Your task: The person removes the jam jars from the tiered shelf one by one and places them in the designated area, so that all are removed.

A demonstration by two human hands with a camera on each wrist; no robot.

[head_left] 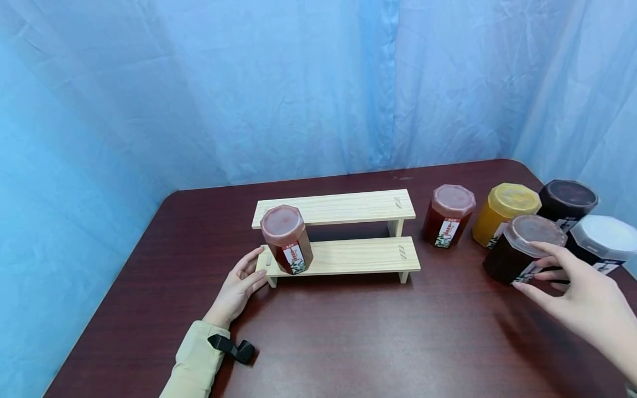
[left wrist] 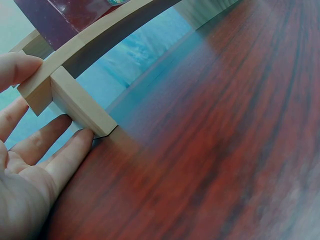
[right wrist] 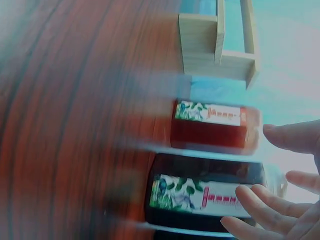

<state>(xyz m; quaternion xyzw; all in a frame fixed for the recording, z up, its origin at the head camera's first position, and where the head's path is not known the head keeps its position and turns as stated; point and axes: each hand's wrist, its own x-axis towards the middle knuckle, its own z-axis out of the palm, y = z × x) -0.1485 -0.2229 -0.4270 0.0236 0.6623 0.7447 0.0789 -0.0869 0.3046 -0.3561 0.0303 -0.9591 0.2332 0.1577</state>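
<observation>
My left hand [head_left: 238,291] holds the left end of a two-step wooden shelf [head_left: 363,257]. The left wrist view has the thumb [left wrist: 22,67] on the board's corner and other fingers beside the shelf leg [left wrist: 82,102]. Near that end, a red-brown octagonal jar [head_left: 287,240] stands on the lower step. Over on the right, my right hand [head_left: 579,290] is beside a dark jar [head_left: 517,249] with a clear-looking lid. Thumb and fingers are spread, with the fingers in front of the jar's label [right wrist: 200,195] in the right wrist view; contact cannot be told.
A red jar [head_left: 448,215], a yellow jar [head_left: 502,213], a black jar [head_left: 567,202] and a white-lidded jar [head_left: 604,240] stand around the dark one. Everything rests on a dark red wooden table [head_left: 318,337]. Blue curtains [head_left: 298,94] hang behind it.
</observation>
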